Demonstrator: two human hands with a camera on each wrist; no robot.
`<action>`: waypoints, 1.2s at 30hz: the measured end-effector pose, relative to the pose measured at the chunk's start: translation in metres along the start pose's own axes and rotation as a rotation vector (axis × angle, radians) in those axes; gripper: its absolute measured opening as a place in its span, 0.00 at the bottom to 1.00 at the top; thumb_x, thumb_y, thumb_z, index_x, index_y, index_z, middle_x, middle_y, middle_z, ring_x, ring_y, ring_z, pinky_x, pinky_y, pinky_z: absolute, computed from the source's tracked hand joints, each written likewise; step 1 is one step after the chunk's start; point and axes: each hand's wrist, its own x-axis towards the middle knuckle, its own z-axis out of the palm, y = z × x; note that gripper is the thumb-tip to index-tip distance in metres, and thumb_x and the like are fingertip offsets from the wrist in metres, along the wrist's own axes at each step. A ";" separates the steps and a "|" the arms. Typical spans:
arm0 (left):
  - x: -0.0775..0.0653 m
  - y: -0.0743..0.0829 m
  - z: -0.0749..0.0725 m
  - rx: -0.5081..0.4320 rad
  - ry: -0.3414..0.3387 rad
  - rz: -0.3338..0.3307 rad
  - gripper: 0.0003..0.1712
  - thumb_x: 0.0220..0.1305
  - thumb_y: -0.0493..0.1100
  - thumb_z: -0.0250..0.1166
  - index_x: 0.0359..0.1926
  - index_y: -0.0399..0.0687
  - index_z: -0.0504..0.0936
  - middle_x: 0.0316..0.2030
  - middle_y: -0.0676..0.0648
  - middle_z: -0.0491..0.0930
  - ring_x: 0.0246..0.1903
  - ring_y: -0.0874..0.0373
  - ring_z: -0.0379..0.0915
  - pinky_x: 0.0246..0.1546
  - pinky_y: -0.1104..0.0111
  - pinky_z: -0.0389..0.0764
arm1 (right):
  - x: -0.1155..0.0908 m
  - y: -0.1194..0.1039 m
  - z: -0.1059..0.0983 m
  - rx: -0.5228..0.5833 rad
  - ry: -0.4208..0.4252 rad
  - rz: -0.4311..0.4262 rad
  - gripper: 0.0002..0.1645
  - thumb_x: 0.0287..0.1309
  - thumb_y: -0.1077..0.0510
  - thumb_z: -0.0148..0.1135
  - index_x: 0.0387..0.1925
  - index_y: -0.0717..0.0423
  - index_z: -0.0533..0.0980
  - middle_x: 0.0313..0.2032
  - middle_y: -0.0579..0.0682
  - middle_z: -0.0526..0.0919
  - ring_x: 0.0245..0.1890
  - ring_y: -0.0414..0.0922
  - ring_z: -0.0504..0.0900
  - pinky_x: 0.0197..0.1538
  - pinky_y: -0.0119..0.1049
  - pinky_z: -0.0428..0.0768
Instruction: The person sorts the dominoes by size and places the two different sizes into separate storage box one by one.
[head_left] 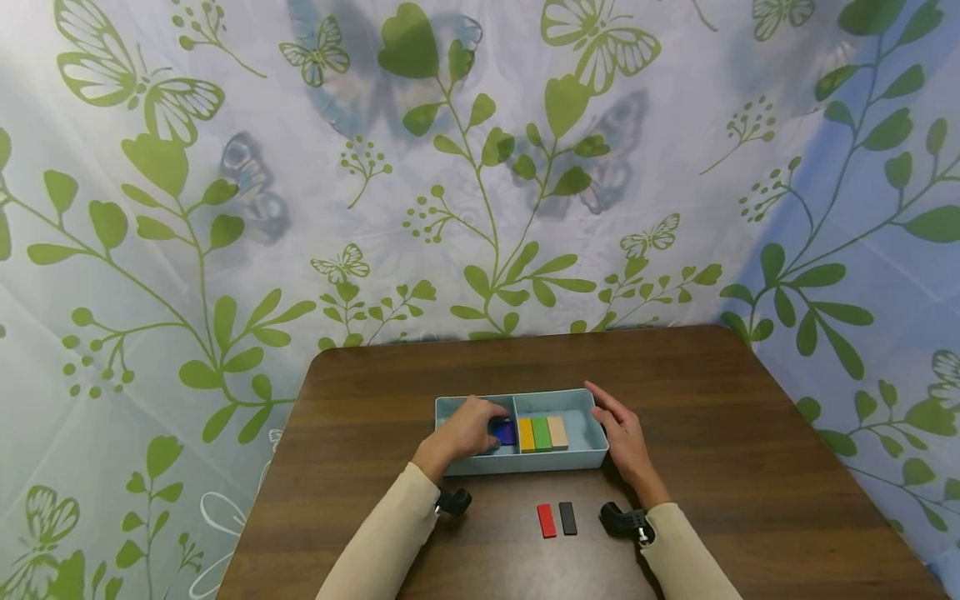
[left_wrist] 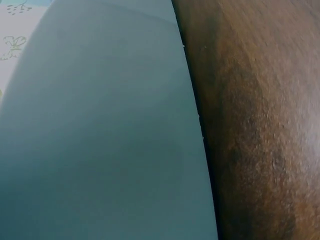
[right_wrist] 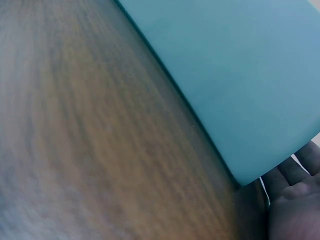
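Hands are working at both ends of a pale-blue tray (head_left: 480,464), which is resting on a wood-grain table (head_left: 375,483). Left hand (head_left: 465,427): reaching into the nine o'clock compartment, its thumb and forefinger curling around a blue block (head_left: 507,432) beside the divider (head_left: 516,404). Right hand (head_left: 626,437): gripping the end wall at three o'clock, partly closed over the rim.

Tray form: rectangular, smooth and thin-walled, its corners rounding. On the three o'clock side of the divider, a yellow block (head_left: 527,435), a green block (head_left: 542,434) and a beige block (head_left: 557,432) (all flat-faced and oblong) are sitting side by side. Outside the tray, between five and six o'clock, a red block (head_left: 546,521) and a black block (head_left: 567,518) are lying slightly apart.

Only the head view is showing the blocks. The left wrist view is showing the matte outer wall meeting the table along a dark seam, with printed fabric (left_wrist: 15,37) appearing at ten o'clock. The right wrist view is revealing a rounded lower corner, streaked grain, and shadowed fingers (right_wrist: 290,172) bending beside the wall at four o'clock.
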 end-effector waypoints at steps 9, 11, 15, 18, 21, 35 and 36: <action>0.000 0.002 -0.002 0.022 -0.010 0.009 0.27 0.59 0.44 0.74 0.59 0.44 0.82 0.54 0.46 0.85 0.49 0.57 0.82 0.53 0.63 0.83 | 0.000 -0.002 0.000 0.006 -0.008 0.011 0.26 0.76 0.59 0.47 0.72 0.50 0.67 0.73 0.49 0.67 0.75 0.50 0.62 0.62 0.16 0.62; -0.002 0.003 -0.003 0.009 0.002 0.012 0.27 0.60 0.45 0.74 0.60 0.44 0.82 0.54 0.45 0.84 0.50 0.55 0.82 0.54 0.62 0.83 | 0.000 -0.002 0.000 -0.003 -0.007 0.013 0.26 0.77 0.59 0.47 0.72 0.50 0.67 0.73 0.48 0.67 0.75 0.49 0.62 0.67 0.24 0.64; -0.008 0.005 -0.007 -0.030 0.038 0.029 0.28 0.61 0.48 0.73 0.61 0.47 0.81 0.57 0.47 0.83 0.54 0.54 0.81 0.56 0.61 0.81 | 0.000 -0.002 0.000 -0.017 -0.007 0.008 0.26 0.77 0.58 0.47 0.73 0.49 0.67 0.73 0.49 0.66 0.75 0.51 0.62 0.74 0.51 0.62; -0.014 0.009 -0.011 -0.066 0.067 0.050 0.29 0.61 0.50 0.73 0.62 0.47 0.80 0.57 0.48 0.83 0.56 0.53 0.81 0.57 0.61 0.81 | 0.000 -0.002 0.000 -0.014 -0.008 0.007 0.26 0.77 0.58 0.47 0.73 0.50 0.67 0.74 0.49 0.66 0.75 0.51 0.62 0.74 0.58 0.60; -0.020 0.013 -0.014 -0.088 0.106 0.090 0.29 0.62 0.51 0.72 0.62 0.46 0.80 0.56 0.46 0.84 0.55 0.52 0.81 0.57 0.60 0.81 | 0.000 -0.002 0.000 -0.021 -0.005 0.012 0.26 0.77 0.58 0.47 0.73 0.48 0.67 0.73 0.48 0.66 0.75 0.49 0.62 0.74 0.50 0.62; -0.055 0.047 -0.021 -0.125 0.228 0.149 0.35 0.62 0.55 0.71 0.68 0.51 0.75 0.61 0.49 0.80 0.59 0.55 0.79 0.59 0.59 0.80 | -0.001 -0.001 0.000 -0.004 -0.001 0.006 0.26 0.76 0.59 0.47 0.72 0.51 0.67 0.74 0.51 0.66 0.75 0.53 0.61 0.73 0.62 0.58; -0.057 0.049 -0.021 -0.137 0.229 0.158 0.36 0.62 0.55 0.71 0.68 0.51 0.74 0.62 0.49 0.80 0.59 0.55 0.79 0.59 0.60 0.80 | -0.001 -0.001 0.000 -0.006 0.000 0.006 0.26 0.76 0.59 0.47 0.72 0.51 0.67 0.74 0.51 0.66 0.75 0.53 0.61 0.73 0.61 0.58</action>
